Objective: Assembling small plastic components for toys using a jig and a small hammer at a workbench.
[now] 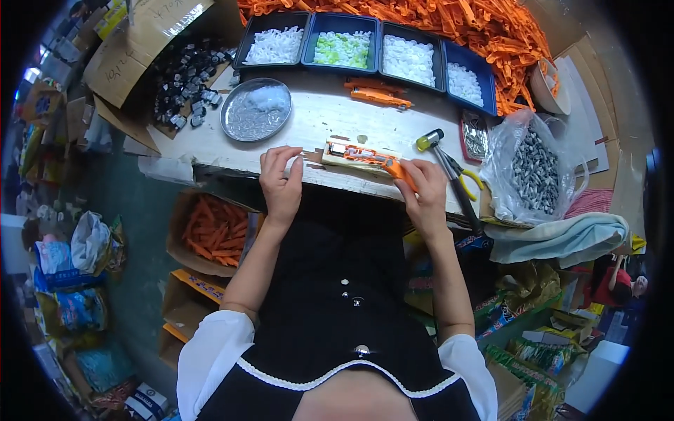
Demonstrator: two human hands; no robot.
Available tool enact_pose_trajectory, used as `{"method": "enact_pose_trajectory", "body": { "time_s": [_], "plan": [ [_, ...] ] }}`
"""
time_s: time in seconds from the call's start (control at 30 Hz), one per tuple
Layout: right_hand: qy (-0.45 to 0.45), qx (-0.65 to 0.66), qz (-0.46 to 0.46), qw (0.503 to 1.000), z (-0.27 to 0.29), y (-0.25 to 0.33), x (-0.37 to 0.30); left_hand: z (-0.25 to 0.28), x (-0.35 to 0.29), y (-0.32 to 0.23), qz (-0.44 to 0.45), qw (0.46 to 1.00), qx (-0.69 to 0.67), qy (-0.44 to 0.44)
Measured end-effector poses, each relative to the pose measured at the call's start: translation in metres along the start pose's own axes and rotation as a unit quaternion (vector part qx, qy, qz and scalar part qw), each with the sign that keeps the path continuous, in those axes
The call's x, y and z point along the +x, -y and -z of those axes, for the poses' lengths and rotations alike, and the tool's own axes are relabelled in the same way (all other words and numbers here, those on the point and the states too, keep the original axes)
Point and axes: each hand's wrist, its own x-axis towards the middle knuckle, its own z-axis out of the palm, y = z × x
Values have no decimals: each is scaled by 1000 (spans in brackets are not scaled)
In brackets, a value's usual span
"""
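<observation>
An orange plastic toy-gun shell (361, 156) lies near the table's front edge on a pale block (340, 162), with small white and metallic parts inside it. My right hand (425, 191) has its fingers closed around the shell's handle end. Left of the shell, my left hand (282, 184) hovers by the table edge, thumb and fingers slightly apart; nothing can be made out in it. Just right of the shell lie a hammer (449, 172) with a yellow-and-black head and yellow-handled pliers (469, 179).
Trays of small white and green parts (342, 51) line the back, before a heap of orange shells (463, 28). A round metal dish (255, 109) stands left; a bag of screws (530, 168) and a folded cloth (562, 237) lie right. Below left is a box of orange pieces (214, 231).
</observation>
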Motion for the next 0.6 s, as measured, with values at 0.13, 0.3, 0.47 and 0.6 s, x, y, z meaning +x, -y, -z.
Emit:
{"method": "enact_pose_trajectory", "body": {
  "time_s": [0.13, 0.3, 0.47, 0.6],
  "plan": [
    [32, -13, 30, 999, -10, 12, 19, -12, 10, -8, -62, 998, -5, 24],
    [66, -54, 107, 991, -30, 15, 39, -23, 15, -4, -88, 991, -20, 99],
    [77, -41, 115, 990, -43, 18, 51, -25, 23, 3, -146, 980, 17, 136],
    [79, -37, 120, 989, -51, 17, 53, -29, 23, 6, -95, 982, -21, 160]
  ]
}}
